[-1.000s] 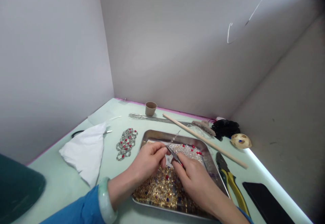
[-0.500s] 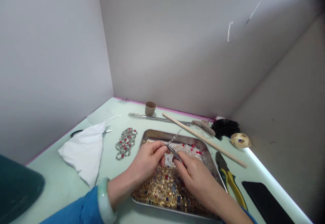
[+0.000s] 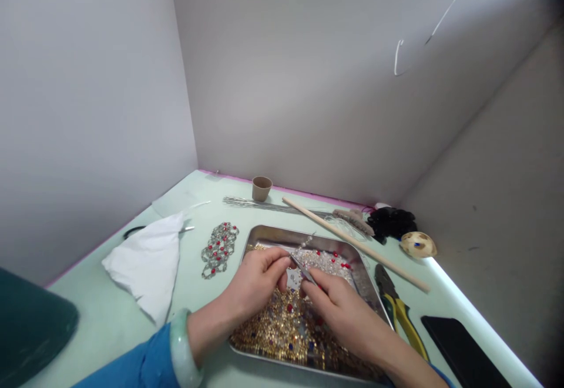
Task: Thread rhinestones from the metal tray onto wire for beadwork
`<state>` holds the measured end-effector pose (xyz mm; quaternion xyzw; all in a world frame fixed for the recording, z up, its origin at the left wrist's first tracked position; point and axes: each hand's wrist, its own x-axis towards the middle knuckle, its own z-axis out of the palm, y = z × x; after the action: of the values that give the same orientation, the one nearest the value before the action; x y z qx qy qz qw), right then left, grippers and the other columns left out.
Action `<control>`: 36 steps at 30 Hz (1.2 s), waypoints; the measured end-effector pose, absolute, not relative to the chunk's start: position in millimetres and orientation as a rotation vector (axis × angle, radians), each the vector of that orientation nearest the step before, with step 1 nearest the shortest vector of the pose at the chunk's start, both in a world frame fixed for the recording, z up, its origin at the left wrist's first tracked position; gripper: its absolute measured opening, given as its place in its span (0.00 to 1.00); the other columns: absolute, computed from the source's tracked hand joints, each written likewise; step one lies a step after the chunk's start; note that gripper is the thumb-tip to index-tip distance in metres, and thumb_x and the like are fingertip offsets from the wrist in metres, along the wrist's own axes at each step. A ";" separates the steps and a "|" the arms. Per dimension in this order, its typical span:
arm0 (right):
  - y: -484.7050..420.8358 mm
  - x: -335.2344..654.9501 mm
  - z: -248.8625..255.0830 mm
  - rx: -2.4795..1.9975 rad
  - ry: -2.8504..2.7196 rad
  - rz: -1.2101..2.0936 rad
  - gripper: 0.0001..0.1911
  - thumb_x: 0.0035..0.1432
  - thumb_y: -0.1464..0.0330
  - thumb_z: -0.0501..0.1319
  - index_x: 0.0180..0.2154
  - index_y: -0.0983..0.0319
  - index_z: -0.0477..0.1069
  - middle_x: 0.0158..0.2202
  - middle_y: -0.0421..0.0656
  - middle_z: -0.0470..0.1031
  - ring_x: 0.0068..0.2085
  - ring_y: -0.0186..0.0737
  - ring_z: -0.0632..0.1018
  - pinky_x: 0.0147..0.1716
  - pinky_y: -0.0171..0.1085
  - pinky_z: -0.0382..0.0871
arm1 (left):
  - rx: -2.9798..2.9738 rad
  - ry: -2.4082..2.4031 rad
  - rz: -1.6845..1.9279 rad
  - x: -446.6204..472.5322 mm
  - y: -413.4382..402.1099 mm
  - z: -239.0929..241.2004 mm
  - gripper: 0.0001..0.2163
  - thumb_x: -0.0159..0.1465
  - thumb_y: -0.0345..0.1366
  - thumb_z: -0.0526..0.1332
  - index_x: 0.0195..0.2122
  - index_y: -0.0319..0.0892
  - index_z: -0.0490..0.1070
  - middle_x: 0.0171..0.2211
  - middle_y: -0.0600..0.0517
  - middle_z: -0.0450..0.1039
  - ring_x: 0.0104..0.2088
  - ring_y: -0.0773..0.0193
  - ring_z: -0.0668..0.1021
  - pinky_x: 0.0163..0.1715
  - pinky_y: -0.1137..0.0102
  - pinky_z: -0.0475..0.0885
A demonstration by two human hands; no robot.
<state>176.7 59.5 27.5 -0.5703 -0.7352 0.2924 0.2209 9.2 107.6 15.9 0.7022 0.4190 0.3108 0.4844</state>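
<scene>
Over the metal tray (image 3: 268,232), my left hand (image 3: 258,273) pinches the near end of a short beaded wire (image 3: 305,242). The wire's other end points up and to the right, with clear beads on it. In my right hand (image 3: 343,309) is a pair of slim metal pliers (image 3: 302,267) with a bit of red at the handle. Their tip meets my left fingertips, which hide the exact contact point. Beneath both hands lie gold beads (image 3: 277,329) and, farther back, clear beads (image 3: 326,257) with several red ones.
A beaded mesh piece (image 3: 219,250) and a white cloth (image 3: 147,262) lie left. Behind the tray are a brown cup (image 3: 262,188), thin wires (image 3: 251,203) and a wooden stick (image 3: 356,244). Yellow-handled pliers (image 3: 408,323), a black phone-like slab (image 3: 462,350) and a shell-like bowl (image 3: 418,244) sit right.
The far end of the beaded wire has tipped slightly lower and to the right. Both hands keep almost the same place and grip.
</scene>
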 end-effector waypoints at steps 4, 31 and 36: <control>60.2 176.0 23.7 -1.626 -2.055 0.714 0.12 0.61 0.67 0.47 0.27 0.62 0.63 0.24 0.40 0.68 0.26 0.34 0.67 0.25 0.34 0.52 | 1.629 1.029 0.714 10.0 108.4 16.2 0.15 0.62 0.39 0.50 0.21 0.40 0.64 0.14 0.57 0.60 0.16 0.72 0.62 0.20 0.75 0.58; 60.3 176.7 30.0 -1.561 -1.976 0.894 0.14 0.63 0.64 0.47 0.30 0.62 0.65 0.26 0.40 0.68 0.29 0.34 0.67 0.28 0.34 0.56 | 1.479 0.993 0.682 11.9 108.1 17.6 0.12 0.61 0.39 0.51 0.24 0.40 0.66 0.14 0.58 0.60 0.13 0.74 0.59 0.15 0.75 0.54; 61.4 176.0 21.3 -1.606 -2.080 0.645 0.13 0.62 0.65 0.47 0.29 0.62 0.63 0.25 0.40 0.68 0.26 0.35 0.67 0.25 0.35 0.52 | 1.542 1.005 0.707 11.0 108.5 14.7 0.15 0.62 0.40 0.51 0.20 0.40 0.63 0.14 0.58 0.60 0.15 0.74 0.60 0.18 0.74 0.55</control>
<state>176.0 61.4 21.3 -0.5794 -0.7507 0.2327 0.2161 11.0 108.5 14.7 0.6519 0.4250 0.2988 0.5524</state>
